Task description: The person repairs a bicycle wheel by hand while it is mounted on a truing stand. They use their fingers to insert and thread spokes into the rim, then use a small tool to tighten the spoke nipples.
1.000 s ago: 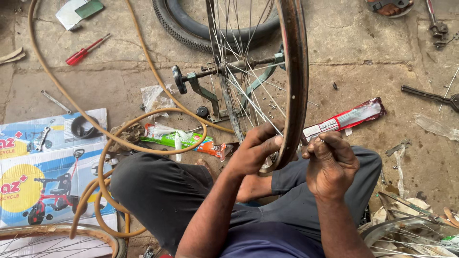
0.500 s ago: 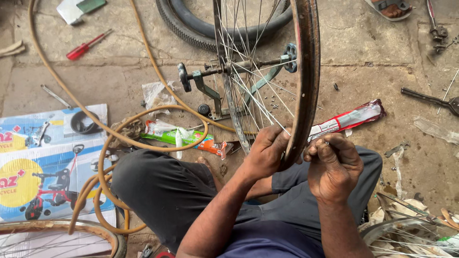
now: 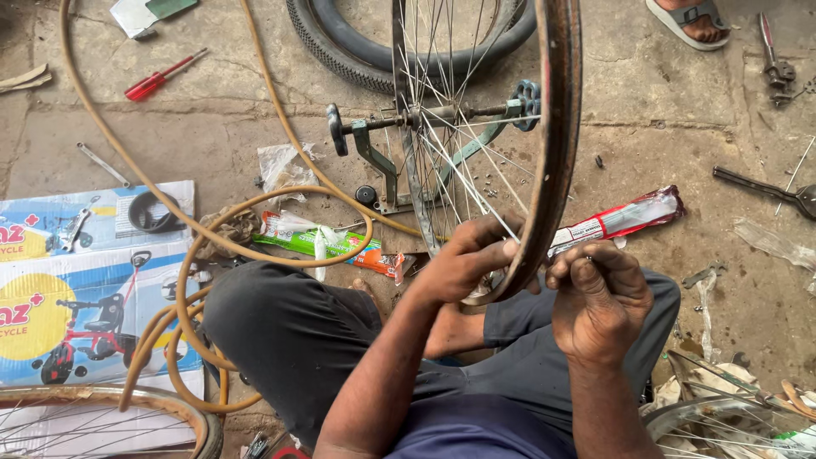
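Bicycle wheel rim stands upright in a truing stand on the concrete floor, just above the lap. Left hand grasps rim's lower edge by the spokes; right hand clenched at rim w/ fingertips pinched, what it holds can't tell. Around: tan hose, red screwdriver, black tyre, red-white packet behind the rim, printed tricycle box at left.

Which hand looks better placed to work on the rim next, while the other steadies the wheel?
Probably the right hand: it sits free beside the wheel rim, fingers pinched together at its edge. The left hand already grips the rim among the spokes, so it suits steadying.
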